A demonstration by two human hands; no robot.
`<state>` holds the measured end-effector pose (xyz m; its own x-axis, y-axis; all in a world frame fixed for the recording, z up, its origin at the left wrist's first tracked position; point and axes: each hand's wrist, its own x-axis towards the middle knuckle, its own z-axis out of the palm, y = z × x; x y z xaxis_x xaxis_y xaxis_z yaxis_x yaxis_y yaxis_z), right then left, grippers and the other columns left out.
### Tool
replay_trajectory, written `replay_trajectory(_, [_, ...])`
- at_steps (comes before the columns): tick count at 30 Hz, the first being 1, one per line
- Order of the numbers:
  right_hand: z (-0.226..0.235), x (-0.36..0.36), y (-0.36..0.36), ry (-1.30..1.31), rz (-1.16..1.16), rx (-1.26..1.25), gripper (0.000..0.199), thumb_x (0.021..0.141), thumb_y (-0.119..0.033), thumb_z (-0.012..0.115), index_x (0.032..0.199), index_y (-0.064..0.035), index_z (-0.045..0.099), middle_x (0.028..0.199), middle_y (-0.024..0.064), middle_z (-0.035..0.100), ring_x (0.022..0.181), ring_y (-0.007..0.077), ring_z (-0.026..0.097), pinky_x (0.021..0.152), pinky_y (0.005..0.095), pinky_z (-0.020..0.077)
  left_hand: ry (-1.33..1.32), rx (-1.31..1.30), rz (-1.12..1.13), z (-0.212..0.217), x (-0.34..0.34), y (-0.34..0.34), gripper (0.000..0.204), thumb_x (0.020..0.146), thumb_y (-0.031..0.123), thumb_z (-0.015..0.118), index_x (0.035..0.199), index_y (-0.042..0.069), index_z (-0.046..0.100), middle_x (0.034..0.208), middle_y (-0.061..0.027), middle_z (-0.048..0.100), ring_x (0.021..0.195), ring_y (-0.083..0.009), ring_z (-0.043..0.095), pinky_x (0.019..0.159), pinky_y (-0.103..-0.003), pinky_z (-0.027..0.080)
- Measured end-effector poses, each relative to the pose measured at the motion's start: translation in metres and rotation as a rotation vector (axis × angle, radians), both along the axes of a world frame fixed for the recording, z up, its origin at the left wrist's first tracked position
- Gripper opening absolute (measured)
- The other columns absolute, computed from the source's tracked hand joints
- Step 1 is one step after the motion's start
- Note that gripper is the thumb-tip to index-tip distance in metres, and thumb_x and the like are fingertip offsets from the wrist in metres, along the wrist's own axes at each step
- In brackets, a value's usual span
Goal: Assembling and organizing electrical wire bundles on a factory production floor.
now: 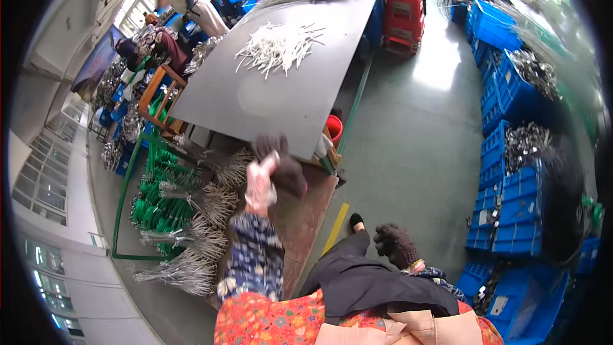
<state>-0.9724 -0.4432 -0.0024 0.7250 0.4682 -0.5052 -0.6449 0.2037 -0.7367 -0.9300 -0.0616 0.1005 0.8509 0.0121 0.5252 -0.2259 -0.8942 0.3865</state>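
Note:
My left hand [260, 185], in a thin whitish covering, is closed on a dark knit glove [288, 169] at the near edge of the grey metal table [255, 99]. Both are blurred by motion. Low at my right side hangs my right hand [397, 246], wearing a similar dark knit glove. Its fingers are loosely bent and a little apart, with nothing visible in them. A loose pile of short white strips [281, 48] lies farther up the tabletop.
Bundles of thin silvery strands [191, 236] and green ones [156, 182] lie by a green metal frame [121, 217] at left. Blue crates [520, 211] with metal parts line the right side. A red bucket [334, 129] stands beside the table; red stacked stools [403, 16] stand farther back. People work at far left.

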Motion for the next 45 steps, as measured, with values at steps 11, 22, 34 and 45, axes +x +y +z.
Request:
replay_trajectory(11, [0.07,0.234,0.093,-0.273,-0.281,0.222,0.038,0.093,-0.035,0.057,0.11,-0.0014,0.059,0.099,0.0116,0.063,0.087,0.0246,0.06,0.075,0.0392,0.0481,0.456,-1.292,-0.55,-0.041,0.207,-0.097,0.046,0.092,0.031,0.055,0.128,0.004,0.048,0.101,-0.0033,0.057,0.089,-0.0105,0.054,0.07,-0.026,0.05])
replay_trajectory(22, [0.053,0.431,0.12,-1.134,0.011,-0.288,0.033,0.086,-0.005,0.054,0.118,-0.0047,0.051,0.106,0.0251,0.059,0.094,0.0438,0.059,0.076,0.0466,0.0483,0.206,-0.555,0.291,-0.057,0.363,-0.148,0.035,0.097,0.033,0.053,0.082,0.002,0.063,0.058,-0.0227,0.054,0.052,-0.0397,0.056,0.047,-0.045,0.039])
replay_trajectory(34, [0.021,0.574,0.126,-1.127,0.615,-0.064,0.05,0.085,-0.023,0.055,0.13,-0.0014,0.045,0.133,0.0238,0.048,0.119,0.0428,0.049,0.098,0.043,0.042,0.14,-0.895,0.502,-0.197,0.454,-0.117,0.038,0.097,0.031,0.051,0.081,0.001,0.066,0.059,-0.0204,0.057,0.052,-0.0339,0.056,0.05,-0.041,0.041])
replay_trajectory(45, [0.087,0.712,0.185,0.33,0.226,0.887,0.068,0.096,-0.049,0.042,0.144,-0.0027,0.028,0.15,0.0189,0.028,0.138,0.0311,0.028,0.114,0.042,0.021,0.295,0.406,0.584,-0.148,0.638,0.066,0.011,0.088,0.017,0.058,0.096,0.01,0.06,0.085,-0.0106,0.061,0.078,-0.0237,0.062,0.062,-0.037,0.048])
